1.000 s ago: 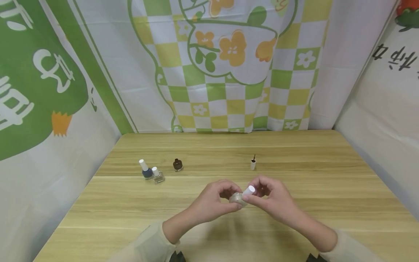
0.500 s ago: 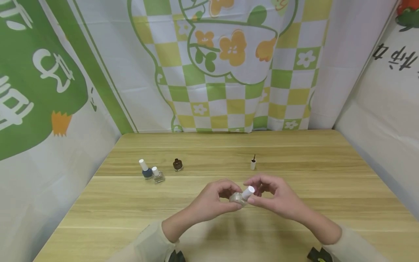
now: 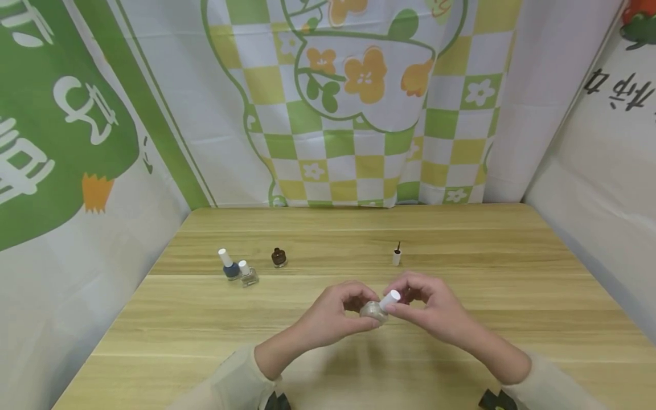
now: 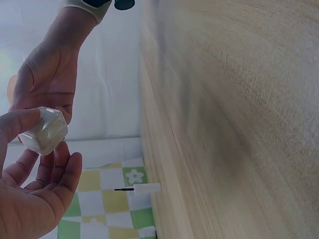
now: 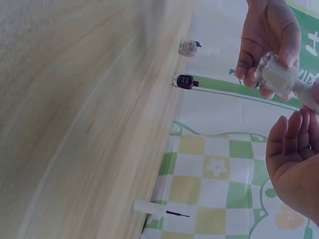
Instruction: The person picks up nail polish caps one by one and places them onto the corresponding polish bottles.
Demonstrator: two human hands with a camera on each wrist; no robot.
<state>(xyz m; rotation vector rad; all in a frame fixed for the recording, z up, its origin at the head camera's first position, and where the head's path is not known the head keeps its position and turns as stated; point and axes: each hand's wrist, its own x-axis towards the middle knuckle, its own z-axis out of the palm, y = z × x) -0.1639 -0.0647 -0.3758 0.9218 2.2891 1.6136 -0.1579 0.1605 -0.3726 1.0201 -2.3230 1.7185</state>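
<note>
Label [image 5: 186,80], one: too small to read, on the dark-brown glass bottle [image 3: 279,258]. Bottles [image 3: 231,270], four (three standing). Above the pale wooden table [image 3: 333,239], my left hand [image 3: 335,313] is pinching the clear faceted glass bottle [image 3: 373,311], my right hand [image 3: 433,307] its white cylindrical cap [image 3: 390,299].

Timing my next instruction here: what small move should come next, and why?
I'd have the right hand twist the white cap, probably loosening it, while the left hand steadies the pale bottle. The cap sits on that bottle, with the right hand at it and the left hand gripping the body. A dark bottle stands open and a brush cap stands apart, which hints at opening.
</note>
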